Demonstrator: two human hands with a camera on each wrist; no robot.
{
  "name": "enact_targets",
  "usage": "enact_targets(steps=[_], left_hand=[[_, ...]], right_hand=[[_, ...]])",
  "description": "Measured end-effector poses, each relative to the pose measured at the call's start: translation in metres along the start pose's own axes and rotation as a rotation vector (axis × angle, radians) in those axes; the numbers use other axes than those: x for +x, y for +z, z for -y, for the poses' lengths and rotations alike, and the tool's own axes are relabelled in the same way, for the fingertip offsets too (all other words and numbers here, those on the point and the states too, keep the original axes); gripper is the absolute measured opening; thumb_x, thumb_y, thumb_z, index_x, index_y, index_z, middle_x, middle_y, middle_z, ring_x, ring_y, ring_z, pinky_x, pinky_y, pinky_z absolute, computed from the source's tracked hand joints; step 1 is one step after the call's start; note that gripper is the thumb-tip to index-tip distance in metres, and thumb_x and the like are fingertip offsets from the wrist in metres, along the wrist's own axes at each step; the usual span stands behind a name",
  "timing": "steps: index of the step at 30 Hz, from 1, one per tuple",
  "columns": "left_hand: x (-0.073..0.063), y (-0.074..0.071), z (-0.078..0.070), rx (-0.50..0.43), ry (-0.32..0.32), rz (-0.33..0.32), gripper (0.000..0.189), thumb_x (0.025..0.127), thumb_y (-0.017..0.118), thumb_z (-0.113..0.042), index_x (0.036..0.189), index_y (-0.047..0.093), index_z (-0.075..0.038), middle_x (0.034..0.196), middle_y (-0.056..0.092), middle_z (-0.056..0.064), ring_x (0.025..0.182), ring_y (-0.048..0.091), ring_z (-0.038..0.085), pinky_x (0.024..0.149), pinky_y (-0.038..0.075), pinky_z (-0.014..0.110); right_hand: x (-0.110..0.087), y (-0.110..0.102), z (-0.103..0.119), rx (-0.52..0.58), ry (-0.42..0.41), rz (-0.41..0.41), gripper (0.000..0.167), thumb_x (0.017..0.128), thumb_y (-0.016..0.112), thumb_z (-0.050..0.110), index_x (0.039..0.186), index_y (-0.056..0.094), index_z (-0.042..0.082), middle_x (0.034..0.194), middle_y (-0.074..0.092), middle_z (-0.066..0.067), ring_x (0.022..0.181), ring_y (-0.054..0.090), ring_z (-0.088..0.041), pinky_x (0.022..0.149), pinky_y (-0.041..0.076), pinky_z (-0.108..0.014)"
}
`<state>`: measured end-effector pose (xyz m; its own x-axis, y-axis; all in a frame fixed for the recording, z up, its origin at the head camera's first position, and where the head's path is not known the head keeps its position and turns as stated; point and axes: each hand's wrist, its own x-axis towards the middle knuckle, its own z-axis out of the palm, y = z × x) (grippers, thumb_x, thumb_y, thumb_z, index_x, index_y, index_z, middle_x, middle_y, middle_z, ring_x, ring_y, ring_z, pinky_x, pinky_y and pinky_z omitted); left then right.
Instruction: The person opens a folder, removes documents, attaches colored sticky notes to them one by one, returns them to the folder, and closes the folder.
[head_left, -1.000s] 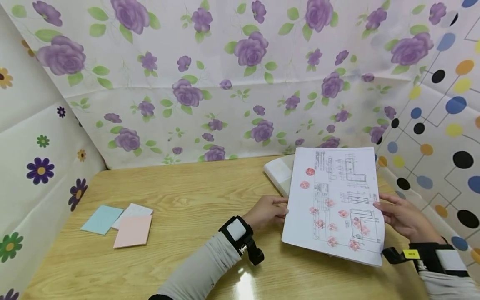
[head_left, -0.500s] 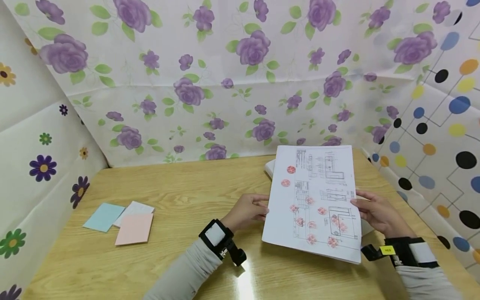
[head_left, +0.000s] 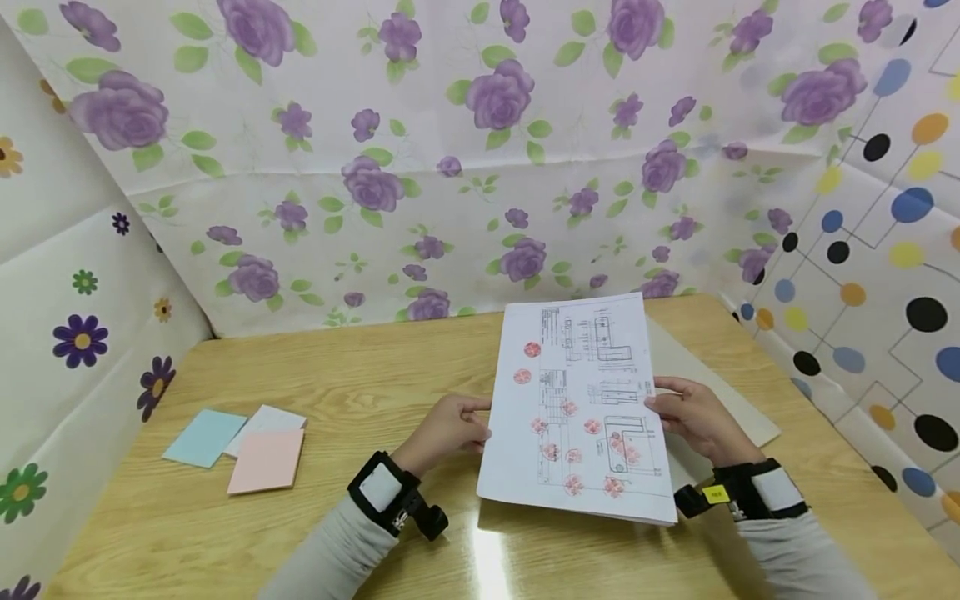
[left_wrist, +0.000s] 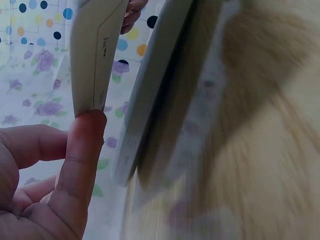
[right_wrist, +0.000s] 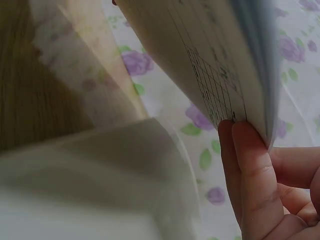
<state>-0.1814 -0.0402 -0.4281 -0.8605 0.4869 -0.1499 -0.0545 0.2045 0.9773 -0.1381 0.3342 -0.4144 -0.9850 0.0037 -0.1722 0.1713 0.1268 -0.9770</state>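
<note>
A stack of paper sheets [head_left: 570, 408], printed with line drawings and red stamps, is held up above the table in the head view. My left hand [head_left: 450, 433] pinches its left edge; in the left wrist view the fingers [left_wrist: 85, 145] meet the stack's lower edge. My right hand [head_left: 701, 421] pinches the opposite edge between thumb and fingers, and the right wrist view shows fingertips [right_wrist: 250, 150] under a page with a printed table. Beneath and to the right of the stack lies a thick pale flat thing [head_left: 708, 383], partly hidden by the papers.
On the wooden table [head_left: 375, 367], light blue [head_left: 204, 437], white [head_left: 272, 419] and pink [head_left: 266, 461] square notes lie at the left, the pink overlapping the white. A floral sheet [head_left: 450, 233] hangs along the back, a dotted one [head_left: 870, 250] at the right.
Both hands have carried the paper stack leftward across the table. More of the pale flat thing now shows to its right. The square notes have stayed put.
</note>
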Motion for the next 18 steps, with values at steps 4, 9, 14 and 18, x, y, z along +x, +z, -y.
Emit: enact_targets(steps=[4, 9, 14, 18], left_hand=[[-0.012, -0.009, 0.005, 0.030, 0.005, -0.014, 0.053, 0.093, 0.064, 0.013, 0.143, 0.051, 0.023, 0.078, 0.070, 0.006, 0.068, 0.066, 0.011, 0.069, 0.063, 0.028], [-0.025, -0.016, 0.011, 0.071, 0.005, -0.037, 0.052, 0.091, 0.064, 0.013, 0.141, 0.053, 0.023, 0.076, 0.069, 0.004, 0.067, 0.065, 0.011, 0.066, 0.061, 0.027], [-0.034, -0.025, 0.015, 0.124, 0.014, -0.060, 0.052, 0.090, 0.063, 0.013, 0.139, 0.054, 0.023, 0.073, 0.067, 0.004, 0.064, 0.063, 0.012, 0.062, 0.059, 0.026], [-0.042, -0.032, 0.017, 0.163, 0.012, -0.066, 0.051, 0.088, 0.063, 0.015, 0.138, 0.055, 0.025, 0.070, 0.066, 0.004, 0.062, 0.062, 0.012, 0.059, 0.056, 0.024]], right_hand=[[0.002, 0.016, -0.001, -0.018, -0.015, 0.013, 0.052, 0.105, 0.056, -0.005, 0.149, 0.037, -0.026, 0.097, 0.077, 0.000, 0.074, 0.071, -0.008, 0.062, 0.057, -0.021], [0.005, 0.035, -0.004, -0.032, -0.023, 0.015, 0.049, 0.103, 0.058, -0.007, 0.146, 0.041, -0.026, 0.097, 0.077, -0.005, 0.072, 0.071, -0.008, 0.061, 0.057, -0.021], [0.011, 0.054, -0.005, -0.075, -0.033, 0.013, 0.047, 0.103, 0.059, -0.007, 0.145, 0.046, -0.024, 0.101, 0.078, -0.013, 0.074, 0.072, -0.010, 0.060, 0.056, -0.021], [0.014, 0.067, -0.007, -0.094, -0.047, 0.041, 0.045, 0.103, 0.059, -0.006, 0.144, 0.049, -0.023, 0.107, 0.077, -0.021, 0.078, 0.074, -0.013, 0.062, 0.057, -0.023]])
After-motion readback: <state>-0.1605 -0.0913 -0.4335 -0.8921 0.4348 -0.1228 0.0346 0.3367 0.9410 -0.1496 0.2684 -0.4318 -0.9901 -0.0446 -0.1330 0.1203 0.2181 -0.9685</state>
